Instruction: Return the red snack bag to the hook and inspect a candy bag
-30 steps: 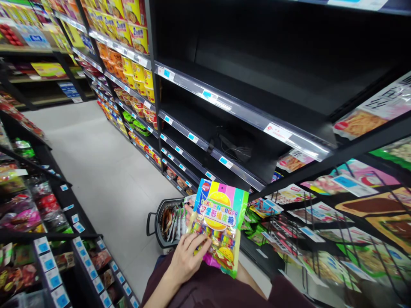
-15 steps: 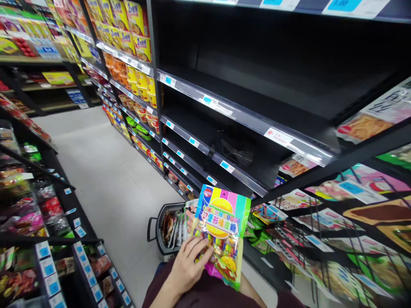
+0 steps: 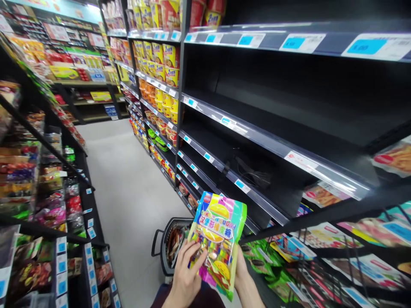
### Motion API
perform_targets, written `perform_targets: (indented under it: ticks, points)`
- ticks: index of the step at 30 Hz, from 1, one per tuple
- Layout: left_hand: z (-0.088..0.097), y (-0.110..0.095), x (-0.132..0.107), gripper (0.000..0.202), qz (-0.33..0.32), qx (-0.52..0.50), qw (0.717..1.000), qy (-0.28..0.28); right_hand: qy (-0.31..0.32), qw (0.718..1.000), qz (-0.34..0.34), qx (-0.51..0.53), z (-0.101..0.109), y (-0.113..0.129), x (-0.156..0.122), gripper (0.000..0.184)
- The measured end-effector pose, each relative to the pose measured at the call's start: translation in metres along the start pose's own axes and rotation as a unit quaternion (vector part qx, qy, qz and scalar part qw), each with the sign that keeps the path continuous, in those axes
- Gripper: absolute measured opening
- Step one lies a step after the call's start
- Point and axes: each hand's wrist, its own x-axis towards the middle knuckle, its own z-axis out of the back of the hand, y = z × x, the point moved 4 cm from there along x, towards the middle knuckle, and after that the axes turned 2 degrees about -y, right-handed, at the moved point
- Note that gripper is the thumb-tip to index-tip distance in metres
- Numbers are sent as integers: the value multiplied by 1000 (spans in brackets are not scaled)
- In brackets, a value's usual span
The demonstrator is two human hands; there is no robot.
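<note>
A colourful bag of gummy candy (image 3: 219, 233) is held up in front of my body, its printed face toward me. My left hand (image 3: 186, 270) grips the lower left side, fingers lying over the front. At the lower right edge my right hand (image 3: 241, 269) holds the bag too, its fingers hidden behind it. Just beyond the bag, low down, a dark shopping basket (image 3: 165, 244) with several packets inside is partly covered by the bag and my left hand.
Dark shelves (image 3: 257, 124) rise on the right, with cup noodles (image 3: 171, 55) farther along. Hanging snack packets (image 3: 330, 239) fill the near right. A slanted rack of packaged foods (image 3: 48, 209) lines the left. A pale floor aisle (image 3: 122, 171) runs between them.
The view has turned up and left. My right hand has shifted from behind the bag to its right edge. My left hand stays on the bag's lower left.
</note>
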Motion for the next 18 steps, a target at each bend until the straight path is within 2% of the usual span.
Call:
perform_targets:
  ticks: [4,8,12,15,18]
  points:
    - [0,0,4,74,2,44,999,-8,-10,1000,-9,2,12,0,3,80]
    - [-6,-1,5,76,-19,53,998,27,-38,999,24,-26,24,-4,3,64]
    - [-13,0,0,82,-11,59,995,79,-80,994,57,-47,21,1,3,65]
    - [-11,6,-3,91,32,49,996,74,-119,985,87,-89,17,8,2,70]
    - [-3,20,-6,98,137,14,989,56,-136,977,99,-130,20,12,3,67]
